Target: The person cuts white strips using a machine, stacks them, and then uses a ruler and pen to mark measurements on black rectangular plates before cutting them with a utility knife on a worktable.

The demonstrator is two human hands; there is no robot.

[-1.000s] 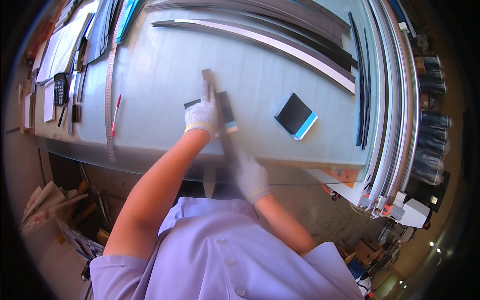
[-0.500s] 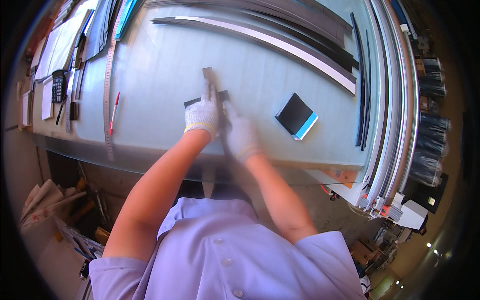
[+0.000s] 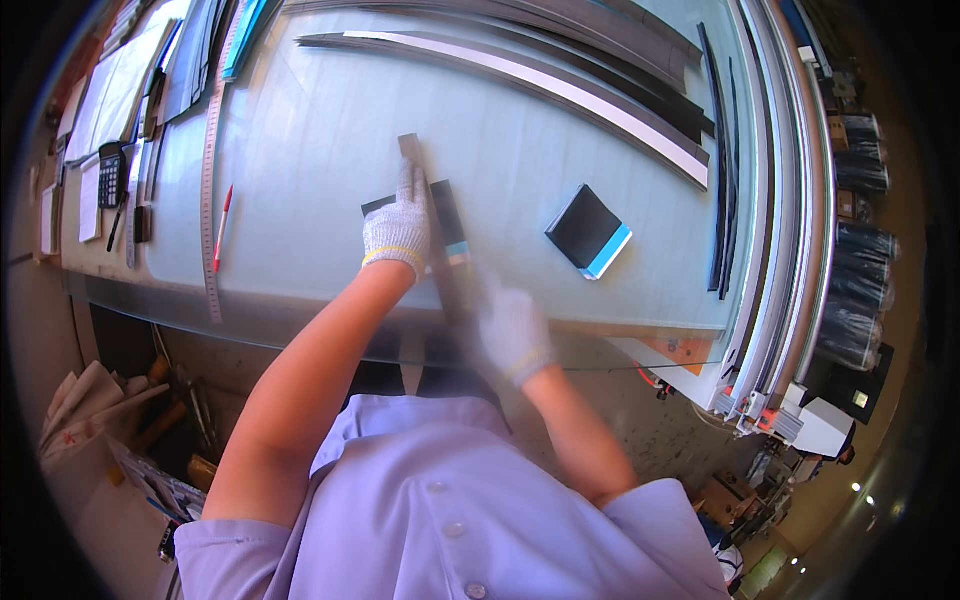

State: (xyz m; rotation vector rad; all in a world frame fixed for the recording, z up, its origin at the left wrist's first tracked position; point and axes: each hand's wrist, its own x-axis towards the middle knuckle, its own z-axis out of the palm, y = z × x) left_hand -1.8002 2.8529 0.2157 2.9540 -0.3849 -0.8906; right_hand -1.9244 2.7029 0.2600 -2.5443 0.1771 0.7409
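My left hand [image 3: 396, 228], in a whitish knit glove with a yellow stripe at the cuff, lies with its fingers stretched along a flat grey bar [image 3: 408, 146], pressing it to the glass tabletop [image 3: 310, 200]. That bar runs toward the table's near edge. Beside and partly under it is a dark sheet with a blue and pale band [image 3: 447, 210]; part of it is hidden by the hand. To the right of the bar's near end, my gloved right hand [image 3: 515, 328] is smeared by motion near the table edge. Whether it holds anything cannot be made out.
Right of my hands sits a stack of black sheets with blue and white ends [image 3: 582, 230]. Long dark and white strips [image 3: 530, 75] lie at the far side. A red pen [image 3: 223, 228], a long ruler [image 3: 209, 200] and a calculator [image 3: 112, 175] are on the left. Metal rails [image 3: 800, 200] border the right.
My right hand has moved away from the left one, back toward me and to the right, uncovering the banded part of the dark sheet. My left hand stays on the bar.
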